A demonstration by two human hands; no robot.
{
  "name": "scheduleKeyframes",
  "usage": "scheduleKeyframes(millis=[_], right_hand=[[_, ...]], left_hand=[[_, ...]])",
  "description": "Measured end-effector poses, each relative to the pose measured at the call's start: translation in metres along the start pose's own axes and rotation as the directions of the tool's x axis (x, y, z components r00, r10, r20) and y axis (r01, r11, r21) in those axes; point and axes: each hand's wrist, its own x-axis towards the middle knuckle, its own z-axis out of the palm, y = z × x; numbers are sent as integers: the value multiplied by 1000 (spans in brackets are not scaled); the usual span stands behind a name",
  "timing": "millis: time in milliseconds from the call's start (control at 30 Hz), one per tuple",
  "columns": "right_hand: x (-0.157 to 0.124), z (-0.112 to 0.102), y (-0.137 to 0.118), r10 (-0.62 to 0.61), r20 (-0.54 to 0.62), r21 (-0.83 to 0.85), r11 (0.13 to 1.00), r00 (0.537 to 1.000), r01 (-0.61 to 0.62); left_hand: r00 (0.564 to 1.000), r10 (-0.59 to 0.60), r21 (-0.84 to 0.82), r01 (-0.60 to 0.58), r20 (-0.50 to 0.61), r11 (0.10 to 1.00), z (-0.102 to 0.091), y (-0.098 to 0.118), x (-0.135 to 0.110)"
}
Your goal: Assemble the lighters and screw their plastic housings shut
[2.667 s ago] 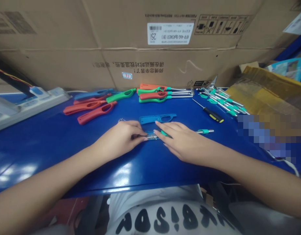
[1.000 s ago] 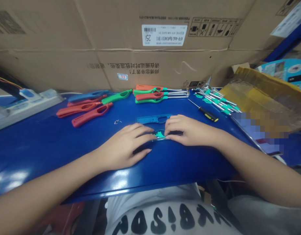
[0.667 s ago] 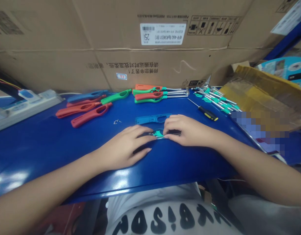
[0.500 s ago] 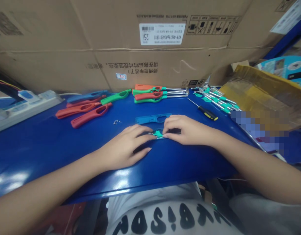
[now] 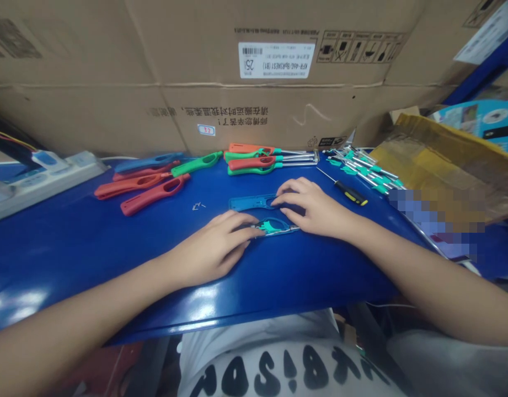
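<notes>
My left hand (image 5: 220, 242) rests on the table with its fingers closed over the left end of a blue lighter half (image 5: 287, 223). That half holds a turquoise trigger piece (image 5: 270, 226) and a metal rod; its left end is hidden under my fingers. Just behind it lies a second blue half shell (image 5: 249, 203), with no parts visible in it. My right hand (image 5: 315, 208) is over the right end of this shell, thumb and fingers apart, the fingertips at its loop. Whether they touch it I cannot tell.
Red, blue and green handle shells (image 5: 154, 196) lie at the back left. Several lighters with metal rods (image 5: 254, 164) are behind my hands. A screwdriver (image 5: 349, 191), turquoise-and-metal rods (image 5: 369, 171) and a taped carton (image 5: 448, 160) are rightward. Small metal bits (image 5: 198, 206) lie left of the shell.
My right hand has lifted off the turquoise piece and moved back to the empty blue shell, its fingers spreading. My left hand stays on the lighter half.
</notes>
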Motion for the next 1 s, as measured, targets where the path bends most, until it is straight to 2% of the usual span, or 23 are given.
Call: scheduleKeyframes(millis=[67, 233, 333, 400, 467, 567, 667, 733, 800, 933, 1000], right_hand=[[0, 1, 5, 39, 10, -35, 999, 999, -38], [2, 1, 4, 56, 16, 6, 998, 998, -56], [2, -1, -1, 98, -65, 66, 993, 993, -94], [2, -2, -5, 172, -123, 159, 976, 977, -152], [2, -3, -9, 262, -140, 341, 918, 955, -202], [4, -2, -14, 338, -73, 624, 750, 938, -222], [6, -1, -18, 340, 36, 756, 606, 940, -247], [6, -1, -20, 335, 97, 792, 544, 937, -276], [5, -1, -21, 309, 116, 771, 571, 944, -282], [2, -2, -19, 183, 40, 530, 830, 982, -176], [1, -2, -18, 115, 11, 407, 907, 993, -109]], left_hand=[[1000, 7, -12, -7, -11, 1000, 1, -1, 0], [999, 11, -26, -13, -44, 1000, 2, -2, -1], [996, 15, -21, -17, -84, 1000, -1, -1, 0], [987, 25, -1, -26, -161, 1000, -5, 0, 0], [966, 41, 58, -26, -256, 998, -9, -1, 0], [937, 65, 204, 7, -344, 979, -15, -4, 0], [935, 70, 280, 33, -348, 959, -18, -8, 0], [942, 66, 278, 30, -329, 960, -18, -10, -1], [947, 58, 265, 29, -315, 964, -18, -11, -1], [954, 38, 236, 35, -297, 971, -21, -8, -2], [964, 29, 219, 31, -265, 975, -24, -7, -2]])
